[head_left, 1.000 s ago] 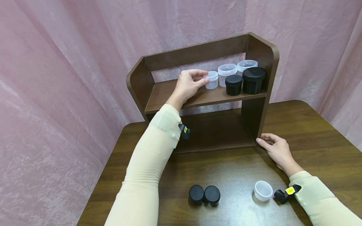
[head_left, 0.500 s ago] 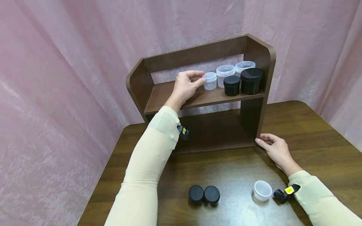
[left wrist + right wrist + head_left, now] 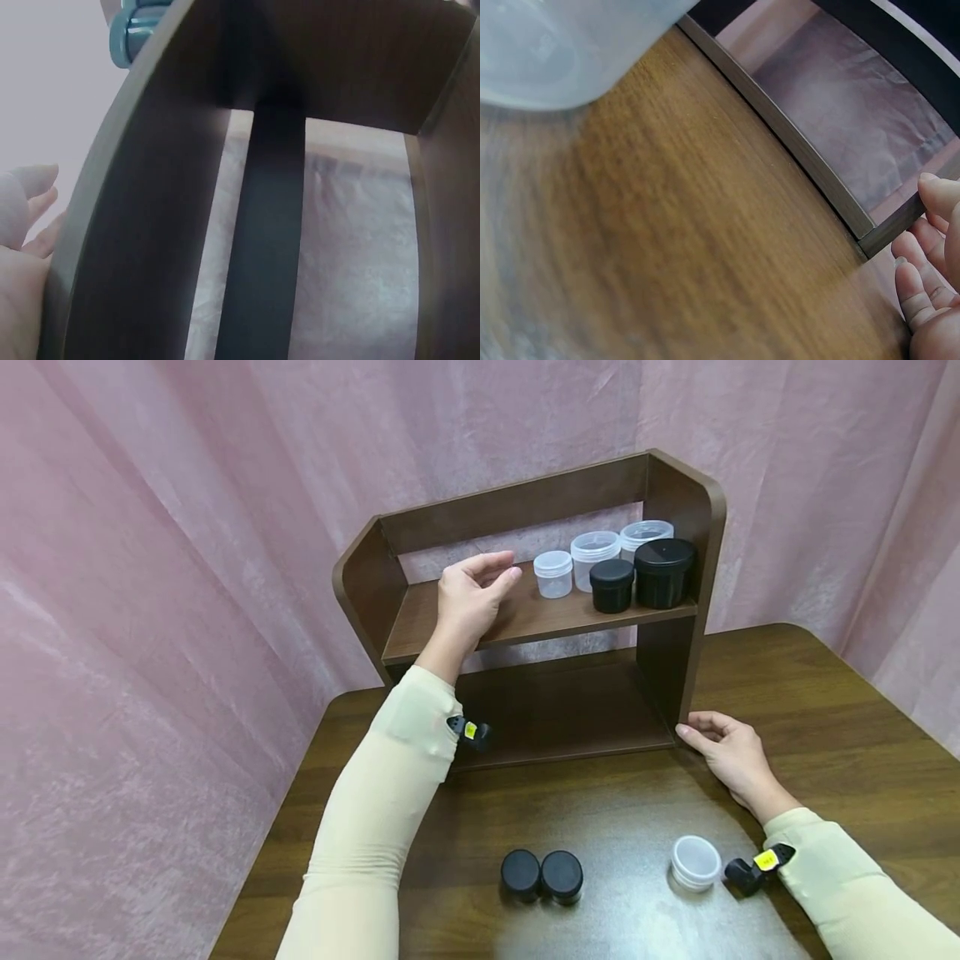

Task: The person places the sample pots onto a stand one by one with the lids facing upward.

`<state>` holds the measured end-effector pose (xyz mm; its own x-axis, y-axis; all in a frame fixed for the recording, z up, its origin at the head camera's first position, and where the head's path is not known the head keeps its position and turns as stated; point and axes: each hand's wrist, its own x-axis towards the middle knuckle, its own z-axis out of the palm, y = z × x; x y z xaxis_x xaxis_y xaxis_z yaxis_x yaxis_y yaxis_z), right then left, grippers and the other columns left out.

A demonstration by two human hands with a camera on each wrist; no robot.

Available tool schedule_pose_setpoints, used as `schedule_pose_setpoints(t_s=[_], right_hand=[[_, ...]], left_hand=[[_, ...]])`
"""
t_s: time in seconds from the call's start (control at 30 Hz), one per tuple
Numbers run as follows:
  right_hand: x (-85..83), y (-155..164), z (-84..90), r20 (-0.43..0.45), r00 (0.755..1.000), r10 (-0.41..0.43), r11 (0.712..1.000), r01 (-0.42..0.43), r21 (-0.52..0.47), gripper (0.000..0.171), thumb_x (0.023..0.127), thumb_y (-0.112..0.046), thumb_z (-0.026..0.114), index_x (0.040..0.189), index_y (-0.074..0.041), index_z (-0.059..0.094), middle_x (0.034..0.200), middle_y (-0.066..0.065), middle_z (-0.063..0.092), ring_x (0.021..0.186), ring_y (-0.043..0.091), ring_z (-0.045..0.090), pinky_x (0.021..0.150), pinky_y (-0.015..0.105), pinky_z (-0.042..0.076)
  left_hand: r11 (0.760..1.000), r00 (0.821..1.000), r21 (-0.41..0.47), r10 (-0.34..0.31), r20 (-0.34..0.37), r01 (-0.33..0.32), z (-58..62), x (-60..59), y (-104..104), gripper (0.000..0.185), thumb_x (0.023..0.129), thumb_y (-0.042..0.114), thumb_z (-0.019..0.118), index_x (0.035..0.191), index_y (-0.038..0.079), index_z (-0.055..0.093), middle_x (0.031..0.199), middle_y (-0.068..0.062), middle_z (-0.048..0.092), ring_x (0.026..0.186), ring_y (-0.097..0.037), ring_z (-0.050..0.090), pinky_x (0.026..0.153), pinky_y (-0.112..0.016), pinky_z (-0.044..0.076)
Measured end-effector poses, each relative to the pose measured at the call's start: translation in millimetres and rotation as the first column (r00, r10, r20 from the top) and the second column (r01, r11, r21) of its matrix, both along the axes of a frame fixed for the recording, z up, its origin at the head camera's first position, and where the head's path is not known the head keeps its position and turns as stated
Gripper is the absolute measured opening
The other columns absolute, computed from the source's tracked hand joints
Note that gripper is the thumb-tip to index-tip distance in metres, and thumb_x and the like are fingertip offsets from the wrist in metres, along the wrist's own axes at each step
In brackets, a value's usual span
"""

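My left hand (image 3: pixel 468 597) hovers over the upper board of a brown wooden shelf (image 3: pixel 555 697), holding nothing, its fingers loosely bent. To its right, a gap away, stands a small clear plastic jar (image 3: pixel 553 577). Beside that jar are two larger clear jars, one (image 3: pixel 595 560) nearer and one (image 3: pixel 647 533) by the side panel. A small black jar (image 3: pixel 611 587) and a big black jar (image 3: pixel 664 575) stand in front of them. At the bottom front corner of the shelf's right panel, my right hand (image 3: pixel 735 760) pinches the panel between thumb and fingers.
Two black-lidded jars (image 3: pixel 542 875) stand side by side on the wooden table (image 3: pixel 420 902), near the front. A clear jar (image 3: pixel 696 862) sits further right, close to the right wrist camera. A pink curtain (image 3: pixel 225 527) hangs behind.
My left hand has let go of the small clear jar and drawn back to the left. That jar stays on the upper board. The right hand keeps its place at the shelf.
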<state>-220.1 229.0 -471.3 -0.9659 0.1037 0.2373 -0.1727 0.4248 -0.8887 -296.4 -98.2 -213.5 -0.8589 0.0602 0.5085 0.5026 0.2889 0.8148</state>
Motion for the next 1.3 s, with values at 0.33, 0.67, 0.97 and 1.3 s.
schedule_pose_setpoints(t_s=[0.33, 0.67, 0.97, 1.3], right_hand=[[0.7, 4.0, 0.1, 0.000, 1.000, -0.012, 1.000, 0.012, 0.013, 0.049, 0.091, -0.039, 0.066, 0.119, 0.001, 0.062, 0.106, 0.006, 0.064, 0.085, -0.008, 0.052, 0.068, 0.009, 0.044], [1.8, 2.3, -0.1, 0.002, 1.000, -0.017, 1.000, 0.016, 0.007, 0.048, 0.091, -0.040, 0.066, 0.119, -0.001, 0.062, 0.105, 0.003, 0.064, 0.085, -0.006, 0.053, 0.068, 0.010, 0.045], [1.6, 5.4, 3.2, -0.007, 1.000, -0.018, 1.000, 0.018, 0.007, 0.047, 0.091, -0.039, 0.066, 0.118, 0.000, 0.063, 0.099, -0.006, 0.064, 0.084, -0.007, 0.054, 0.068, 0.010, 0.045], [9.2, 4.5, -1.7, 0.002, 1.000, -0.026, 0.999, 0.026, 0.022, 0.047, 0.091, -0.038, 0.066, 0.118, 0.000, 0.063, 0.103, 0.004, 0.064, 0.084, -0.006, 0.052, 0.068, 0.010, 0.044]], left_hand=[[0.962, 0.973, 0.155, -0.215, -0.087, 0.226, -17.8, 42.5, -9.2, 0.025, 0.084, 0.000, 0.072, 0.108, -0.008, 0.068, 0.108, -0.018, 0.069, 0.096, -0.018, 0.068, 0.085, -0.031, 0.054], [0.906, 0.907, -0.051, -0.418, 0.048, 0.420, -90.7, 106.6, -39.4, 0.023, 0.083, 0.004, 0.074, 0.106, -0.001, 0.070, 0.102, -0.012, 0.071, 0.092, -0.024, 0.069, 0.079, -0.036, 0.056], [0.846, 0.812, -0.099, -0.461, 0.357, 0.524, -151.9, 133.0, -61.4, 0.027, 0.084, -0.001, 0.071, 0.111, -0.002, 0.068, 0.106, -0.018, 0.068, 0.095, -0.029, 0.066, 0.081, -0.034, 0.055], [0.688, 0.623, -0.096, -0.578, 0.527, 0.719, -188.6, 140.5, -66.0, 0.039, 0.083, 0.007, 0.076, 0.117, -0.007, 0.063, 0.112, -0.025, 0.064, 0.102, -0.042, 0.062, 0.089, -0.035, 0.053]])
